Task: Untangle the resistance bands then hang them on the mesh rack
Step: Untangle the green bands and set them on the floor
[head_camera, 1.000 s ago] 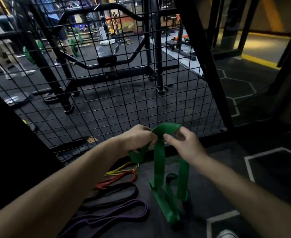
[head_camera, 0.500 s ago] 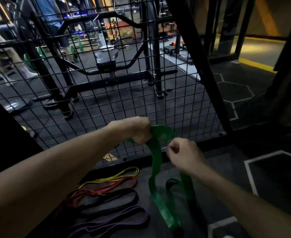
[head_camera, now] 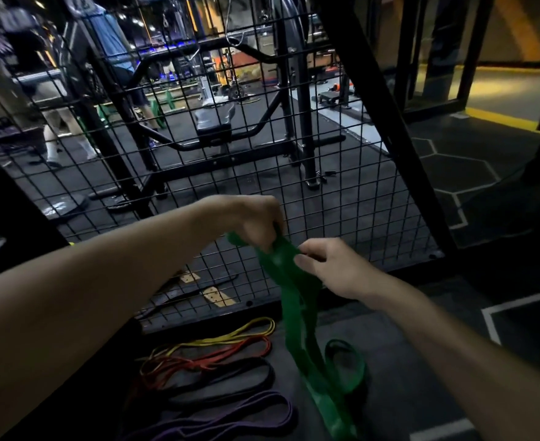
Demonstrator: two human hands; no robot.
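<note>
Both the left hand [head_camera: 256, 222] and the right hand [head_camera: 329, 265] pinch the green band [head_camera: 297, 300] near its top, fingers clamped on it. It hangs twisted to the floor [head_camera: 373, 361] — lifted to the mesh rack [head_camera: 341, 202] now, the loops could tighten or snag.

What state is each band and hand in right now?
Wide green rubber band: held up, lower end on floor.
Left hand: gripping its top.
Right hand: pinching it.
Thin yellow band, red band, black band, purple band: on floor, unhung.
</note>
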